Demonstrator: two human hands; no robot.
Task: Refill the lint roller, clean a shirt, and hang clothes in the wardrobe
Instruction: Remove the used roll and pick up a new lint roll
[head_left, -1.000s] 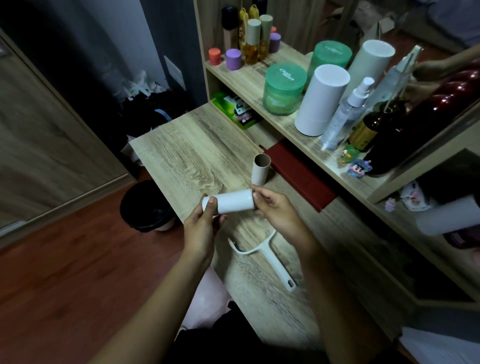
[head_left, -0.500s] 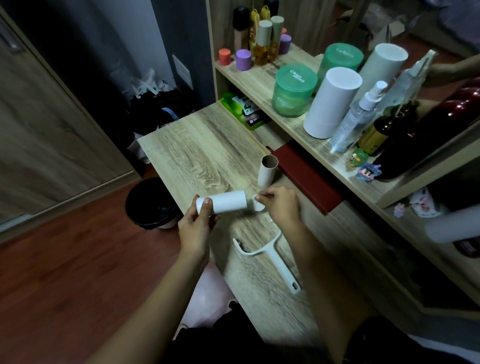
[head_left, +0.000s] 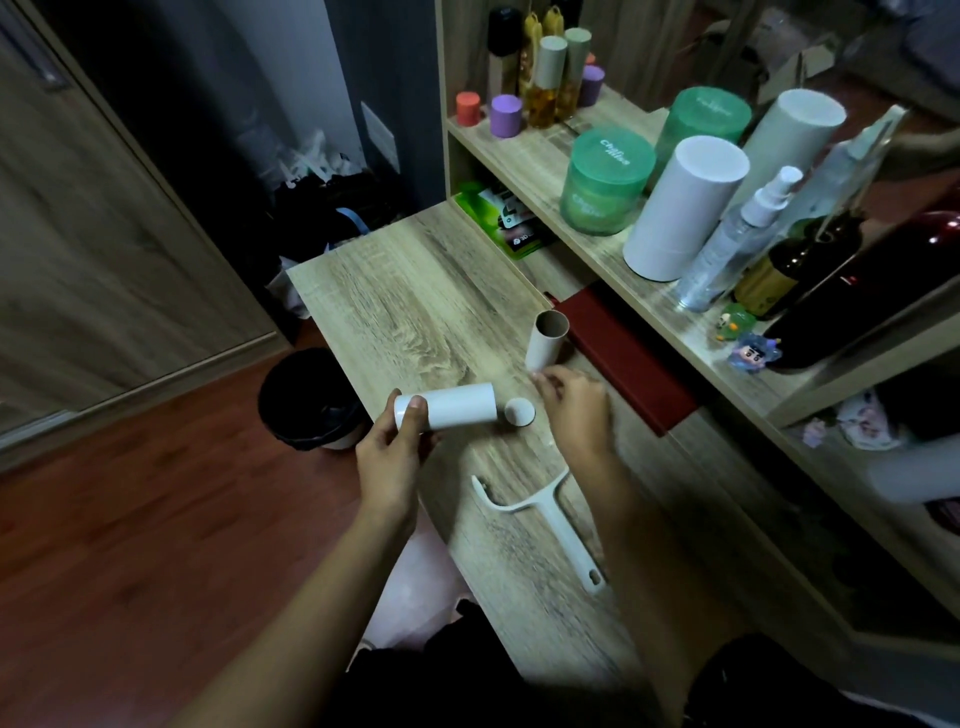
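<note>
The left hand (head_left: 392, 457) grips one end of a white refill roll (head_left: 448, 413), thumb pressed over the roll's near end and fingers wrapped under it, holding it level just above the wooden desk (head_left: 395, 312). The right hand (head_left: 574, 410) hovers beside the roll's far end with fingers loosely curled and holding nothing that can be seen; its fingertips are blurred. Between that hand and the roll's open end, a small round white cap (head_left: 519, 411) lies on the desk, apart from both.

Just beyond the right hand stands an empty cardboard core (head_left: 546, 340), upright, its hollow top showing. Nearer the person than the roll, the white lint roller handle (head_left: 550, 514) lies flat on the desk with its bare fork pointing toward the roll. A dark red book (head_left: 623, 358) lies past the core, partly under the shelf (head_left: 524, 156), which carries green jars, white cylinders and bottles. On the floor beside the desk's left edge, close to the roll, sits a black bin (head_left: 306, 400).
</note>
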